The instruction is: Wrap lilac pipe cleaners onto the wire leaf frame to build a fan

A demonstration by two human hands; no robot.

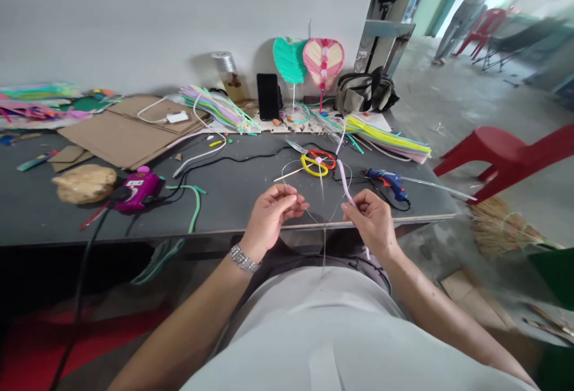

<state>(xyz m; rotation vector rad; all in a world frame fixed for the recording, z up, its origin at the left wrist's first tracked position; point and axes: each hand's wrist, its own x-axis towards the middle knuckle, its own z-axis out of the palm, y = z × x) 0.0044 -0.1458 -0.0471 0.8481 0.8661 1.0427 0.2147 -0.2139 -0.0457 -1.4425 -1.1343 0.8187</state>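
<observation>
My left hand point(274, 216) is closed in a pinch on the left side of a thin wire frame point(321, 191), whose rounded outline spans the gap between my hands. Its wires meet low in front of my body, with a tail hanging down. A lilac pipe cleaner point(344, 180) is pinched between the thumb and fingers of my right hand point(371, 219), beside the frame's right side. Just beyond the frame, scissors point(307, 167) with yellow and red handles lie on the grey table point(242, 191). A blue glue gun point(390, 183) rests right of them.
Two heart-shaped pieces, one green point(289, 59) and one pink point(323, 63), stand by the wall near a phone point(268, 97). Pipe cleaner bundles point(385, 137) lie behind. A magenta power strip point(141, 189), stone point(84, 183) and cardboard point(130, 134) occupy the left. A red chair point(502, 149) stands right.
</observation>
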